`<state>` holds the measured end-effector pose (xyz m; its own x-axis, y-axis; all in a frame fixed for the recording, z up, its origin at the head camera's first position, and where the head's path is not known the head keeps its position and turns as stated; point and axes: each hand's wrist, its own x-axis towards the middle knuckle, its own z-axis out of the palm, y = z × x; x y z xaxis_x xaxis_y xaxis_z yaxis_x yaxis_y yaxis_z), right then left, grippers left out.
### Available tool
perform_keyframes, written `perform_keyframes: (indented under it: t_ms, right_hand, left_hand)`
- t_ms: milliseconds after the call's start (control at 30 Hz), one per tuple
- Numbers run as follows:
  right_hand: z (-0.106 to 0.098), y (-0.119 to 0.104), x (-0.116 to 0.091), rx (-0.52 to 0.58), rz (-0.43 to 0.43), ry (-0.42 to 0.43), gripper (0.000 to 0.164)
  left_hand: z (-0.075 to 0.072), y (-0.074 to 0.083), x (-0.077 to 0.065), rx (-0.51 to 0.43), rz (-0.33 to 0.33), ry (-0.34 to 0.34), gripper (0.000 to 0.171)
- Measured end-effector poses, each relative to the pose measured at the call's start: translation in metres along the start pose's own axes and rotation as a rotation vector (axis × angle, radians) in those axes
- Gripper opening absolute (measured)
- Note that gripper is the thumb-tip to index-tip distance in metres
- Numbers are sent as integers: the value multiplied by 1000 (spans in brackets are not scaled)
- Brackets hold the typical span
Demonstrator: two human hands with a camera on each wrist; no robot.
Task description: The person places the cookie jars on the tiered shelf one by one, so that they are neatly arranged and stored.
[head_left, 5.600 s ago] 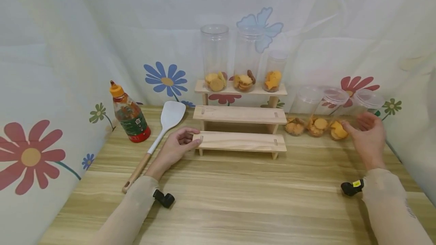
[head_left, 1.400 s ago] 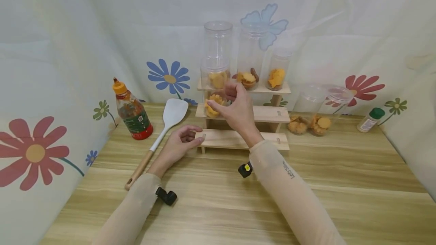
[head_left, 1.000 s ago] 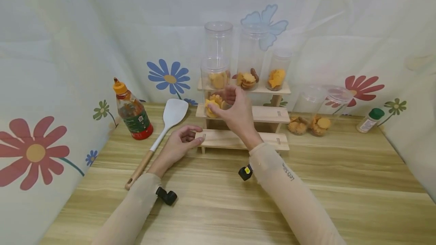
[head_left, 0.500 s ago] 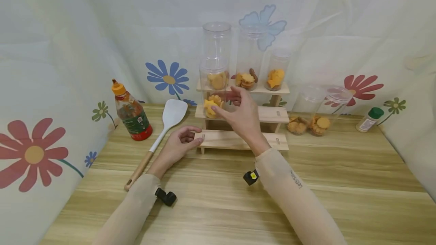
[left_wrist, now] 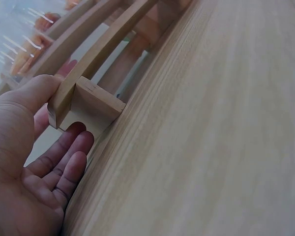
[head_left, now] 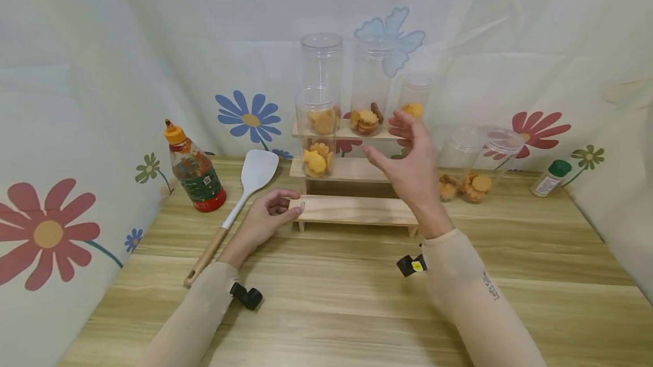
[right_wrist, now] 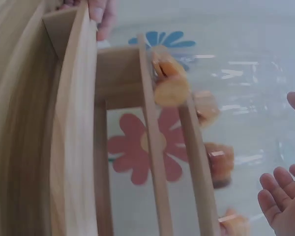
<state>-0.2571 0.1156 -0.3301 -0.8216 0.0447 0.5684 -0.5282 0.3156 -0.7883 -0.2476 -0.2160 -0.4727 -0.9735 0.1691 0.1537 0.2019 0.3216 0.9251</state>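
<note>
My left hand (head_left: 262, 219) grips the left end of the three-tier wooden display shelf (head_left: 357, 209), thumb and index finger at its lowest step. In the left wrist view the other fingers (left_wrist: 71, 169) curl loosely below that end. My right hand (head_left: 415, 177) hovers before the right part of the shelf, thumb and fingers spread with nothing between them. A clear jar of biscuits (head_left: 317, 134) stands upright at the left of the middle step. On the top step are two tall clear jars (head_left: 321, 77) and a shorter jar (head_left: 415, 92), partly hidden by my right hand.
Two more biscuit jars (head_left: 476, 182) stand on the table right of the shelf. A small green-capped shaker bottle (head_left: 551, 178) is farther right. At the left are a white spatula (head_left: 259, 171) and a sauce bottle (head_left: 196, 177). A flowered curtain (head_left: 183, 66) hangs behind.
My right hand took the rightmost table jar to the middle step's left end, let it go and moved back right. The shaker bottle behind is now visible. My left hand stayed put.
</note>
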Motion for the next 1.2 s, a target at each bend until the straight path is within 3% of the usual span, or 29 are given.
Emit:
perform_keyframes:
  t_ms: [133, 400, 667, 833, 1000, 1200]
  right_hand:
    - [-24, 1, 0, 0, -14, 44, 79]
    - [-68, 11, -1, -24, 43, 127, 84]
    - [-118, 24, -4, -133, 88, 99, 98]
    - [-146, 26, -4, -170, 124, 153, 101]
    - [-165, 27, -3, -165, 181, 213, 102]
    - [-182, 44, -3, -177, 252, 223, 103]
  left_hand:
    - [0, 1, 0, 2, -3, 3, 35]
    - [-1, 1, -1, -8, 3, 3, 35]
    - [-1, 1, -2, -5, -5, -6, 35]
    - [-1, 0, -1, 1, -6, -4, 35]
    - [-1, -1, -1, 7, -7, -8, 36]
    - [-1, -1, -1, 12, -11, -10, 35]
